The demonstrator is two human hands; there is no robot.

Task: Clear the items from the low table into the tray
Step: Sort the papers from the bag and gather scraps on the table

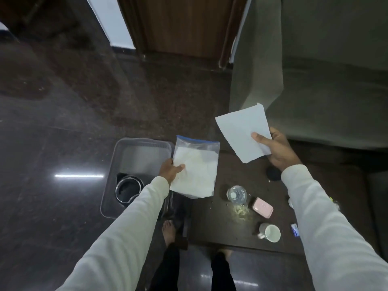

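Note:
My left hand (171,170) grips a clear zip bag (196,166) with white contents, held in the air between the tray and the low table. My right hand (275,149) holds a white sheet of paper (243,134) above the table's far side. The clear plastic tray (134,143) sits on the floor to the left and holds a black and steel round container (128,189). On the dark low table (212,223) stand a plastic bottle (236,194), a pink box (262,207), a white mug (270,232) and a black round object (273,174).
A grey sofa (325,80) rises behind the table on the right. A wooden door (184,24) stands at the back. Crumbs (241,211) lie on the table by the bottle. A small blue packet (295,229) lies near my right sleeve. My feet (169,229) stand on the glossy dark floor.

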